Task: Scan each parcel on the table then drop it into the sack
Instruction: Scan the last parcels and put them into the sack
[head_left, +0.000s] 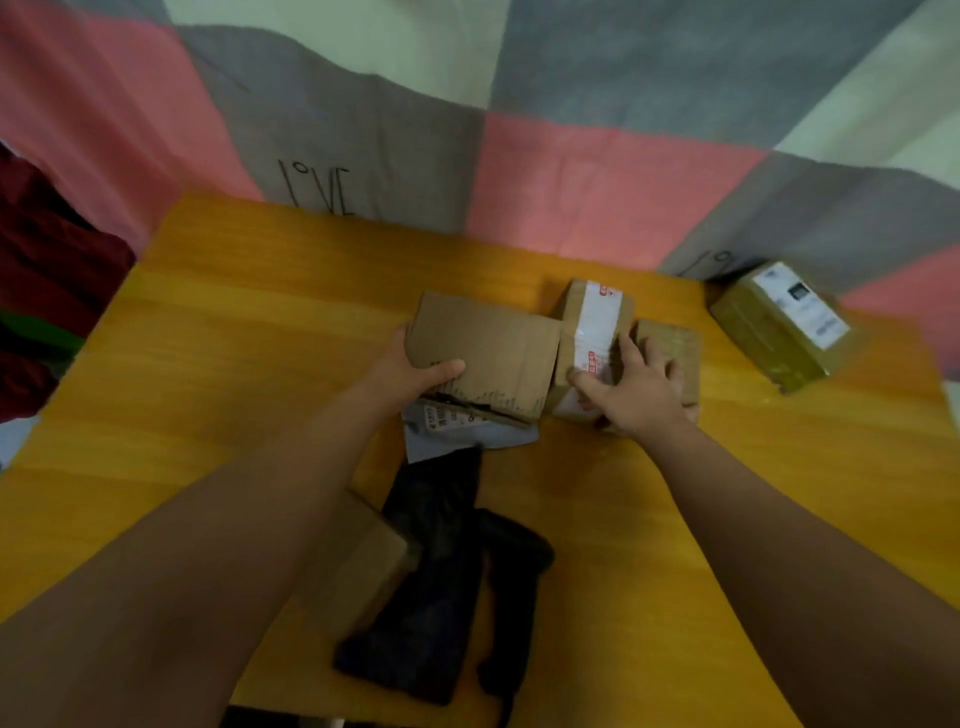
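On the orange wooden tabletop (208, 322), a cluster of parcels sits just past centre. The left hand (421, 370) grips the flat cardboard box (483, 348) at its 9 o'clock edge, thumb laid across the top and fingers (402, 338) curled round the side. This box lies on a grey poly mailer (462, 434), whose near edge pokes out at 6 o'clock.

Touching the flat box at 3 o'clock is a taped box (592, 327) with white, red-printed tape. A small brown box (672, 348) stands just beside it. The right hand (636, 392) rests over both, fingers spread, thumb on the taped box.

A labelled box (779, 325) lies well apart at 2 o'clock. At 6 o'clock, near the tabletop's edge, a black plastic packet (441, 571) leans against another cardboard box (358, 561).
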